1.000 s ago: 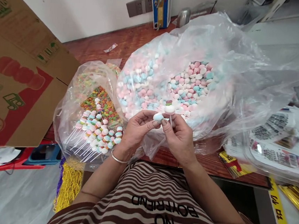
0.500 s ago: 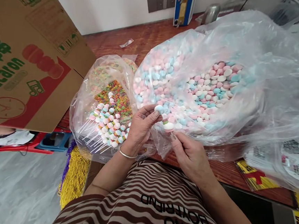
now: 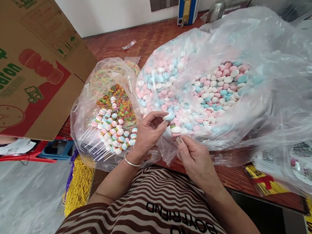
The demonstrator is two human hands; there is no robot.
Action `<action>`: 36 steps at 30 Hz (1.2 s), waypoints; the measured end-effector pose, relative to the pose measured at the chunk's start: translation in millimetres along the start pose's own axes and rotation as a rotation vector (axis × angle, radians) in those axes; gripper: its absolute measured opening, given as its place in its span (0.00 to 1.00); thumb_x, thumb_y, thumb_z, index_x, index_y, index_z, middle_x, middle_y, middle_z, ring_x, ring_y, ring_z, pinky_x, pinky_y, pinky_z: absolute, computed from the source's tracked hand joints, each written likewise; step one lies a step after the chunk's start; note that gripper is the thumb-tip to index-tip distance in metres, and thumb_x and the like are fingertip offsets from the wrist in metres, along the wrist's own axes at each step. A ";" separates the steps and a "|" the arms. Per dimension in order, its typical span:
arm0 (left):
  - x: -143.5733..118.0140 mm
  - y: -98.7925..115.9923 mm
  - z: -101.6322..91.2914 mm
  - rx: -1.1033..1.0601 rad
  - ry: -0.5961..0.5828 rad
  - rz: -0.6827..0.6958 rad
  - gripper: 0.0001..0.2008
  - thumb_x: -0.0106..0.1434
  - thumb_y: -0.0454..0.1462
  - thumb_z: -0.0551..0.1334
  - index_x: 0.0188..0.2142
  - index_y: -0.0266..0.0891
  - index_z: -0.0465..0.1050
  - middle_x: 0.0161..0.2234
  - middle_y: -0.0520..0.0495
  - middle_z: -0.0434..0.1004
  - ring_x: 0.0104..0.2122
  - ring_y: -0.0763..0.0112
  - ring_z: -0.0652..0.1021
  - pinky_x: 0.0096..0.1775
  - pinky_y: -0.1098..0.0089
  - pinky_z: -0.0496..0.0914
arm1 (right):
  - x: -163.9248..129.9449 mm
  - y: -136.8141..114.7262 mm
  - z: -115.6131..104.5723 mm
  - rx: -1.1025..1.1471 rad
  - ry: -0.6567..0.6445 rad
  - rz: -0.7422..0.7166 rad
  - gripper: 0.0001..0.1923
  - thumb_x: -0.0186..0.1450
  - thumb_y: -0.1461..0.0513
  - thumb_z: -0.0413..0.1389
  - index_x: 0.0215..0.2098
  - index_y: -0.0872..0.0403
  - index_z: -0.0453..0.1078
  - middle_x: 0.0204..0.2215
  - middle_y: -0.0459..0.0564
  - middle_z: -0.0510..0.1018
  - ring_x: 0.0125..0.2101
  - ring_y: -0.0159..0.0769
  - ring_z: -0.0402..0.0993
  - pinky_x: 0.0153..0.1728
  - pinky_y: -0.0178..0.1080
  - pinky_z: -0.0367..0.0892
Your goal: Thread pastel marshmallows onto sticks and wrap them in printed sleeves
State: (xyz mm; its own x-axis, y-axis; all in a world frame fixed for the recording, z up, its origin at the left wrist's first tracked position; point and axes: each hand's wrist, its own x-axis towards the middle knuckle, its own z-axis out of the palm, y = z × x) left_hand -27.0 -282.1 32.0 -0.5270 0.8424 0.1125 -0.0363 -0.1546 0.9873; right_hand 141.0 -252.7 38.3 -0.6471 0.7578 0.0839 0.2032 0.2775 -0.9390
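Between thumb and forefinger, my left hand point(image 3: 149, 133) pinches a pale blue and white candy piece point(image 3: 169, 116). Just below and to the right, my right hand point(image 3: 196, 158) grips the lower end of a candy skewer point(image 3: 175, 130) that carries pink, white and green pieces; its stick is mostly hidden by my fingers. Both hands are close together over the near edge of a large clear bag point(image 3: 225, 132) full of pink, white and blue candies point(image 3: 220, 87). Left of my left hand, finished-looking candy skewers point(image 3: 113, 131) with white sticks lie in a heap on a second bag point(image 3: 93, 86).
Small colourful rings point(image 3: 119, 99) fill the second bag. A cardboard box point(image 3: 27, 58) stands at the left. Along the wall are a blue box point(image 3: 188, 7) and a metal cup point(image 3: 216, 11). Clear plastic packaging point(image 3: 305, 163) lies at the right of the wooden table point(image 3: 149, 32).
The candy in my left hand has tilted and shifted slightly right, closer to the skewer's top. My right hand keeps its grip on the skewer. The whole view has shifted slightly.
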 end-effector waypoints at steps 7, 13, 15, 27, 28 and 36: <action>5.2 -4.4 -4.0 0.026 -0.122 0.026 0.10 0.60 0.38 0.72 0.41 0.42 0.81 0.38 0.48 0.84 0.38 0.71 0.82 0.44 0.68 0.76 | 1.8 1.0 -0.6 0.031 -0.029 0.018 0.18 0.74 0.57 0.46 0.26 0.51 0.58 0.20 0.40 0.61 0.23 0.31 0.57 0.26 0.36 0.54; 3.4 -7.7 -1.9 0.133 -0.119 0.078 0.09 0.61 0.38 0.70 0.42 0.42 0.81 0.39 0.47 0.83 0.38 0.70 0.80 0.43 0.70 0.74 | 6.6 0.3 3.3 0.079 0.031 0.035 0.17 0.74 0.57 0.46 0.26 0.51 0.60 0.21 0.41 0.63 0.23 0.31 0.59 0.27 0.35 0.55; 2.3 -8.9 -1.8 0.164 -0.130 0.098 0.08 0.62 0.38 0.70 0.42 0.42 0.81 0.39 0.47 0.82 0.37 0.71 0.79 0.42 0.70 0.73 | 10.2 2.3 7.4 0.098 0.049 0.035 0.17 0.74 0.56 0.47 0.26 0.50 0.59 0.21 0.40 0.63 0.23 0.31 0.58 0.27 0.35 0.55; -3.1 3.5 20.8 -0.393 -0.018 -0.177 0.25 0.63 0.57 0.64 0.52 0.47 0.72 0.49 0.44 0.79 0.41 0.65 0.81 0.46 0.62 0.75 | 23.6 16.8 25.2 -0.061 0.125 -0.158 0.16 0.74 0.56 0.48 0.29 0.51 0.65 0.21 0.42 0.68 0.23 0.32 0.62 0.27 0.35 0.57; -2.5 6.0 24.1 -0.411 -0.027 -0.209 0.23 0.63 0.56 0.64 0.49 0.45 0.73 0.43 0.46 0.80 0.38 0.67 0.81 0.45 0.64 0.76 | 22.6 15.4 24.3 -0.074 0.110 -0.165 0.16 0.74 0.56 0.48 0.29 0.50 0.65 0.22 0.43 0.69 0.23 0.33 0.64 0.28 0.35 0.57; -0.3 8.0 32.1 -0.517 0.174 -0.291 0.20 0.63 0.54 0.64 0.33 0.41 0.65 0.26 0.57 0.62 0.19 0.81 0.63 0.37 0.68 0.74 | 1.6 18.4 21.5 -0.418 -0.006 -0.208 0.15 0.74 0.57 0.45 0.30 0.50 0.64 0.18 0.43 0.68 0.18 0.36 0.64 0.23 0.37 0.52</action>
State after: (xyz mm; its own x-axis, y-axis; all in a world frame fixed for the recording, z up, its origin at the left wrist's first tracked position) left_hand 0.2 -267.1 43.5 -0.5626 0.7980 -0.2160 -0.5834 -0.1981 0.7877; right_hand 127.9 -259.1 14.0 -0.7093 0.6580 0.2528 0.3467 0.6380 -0.6876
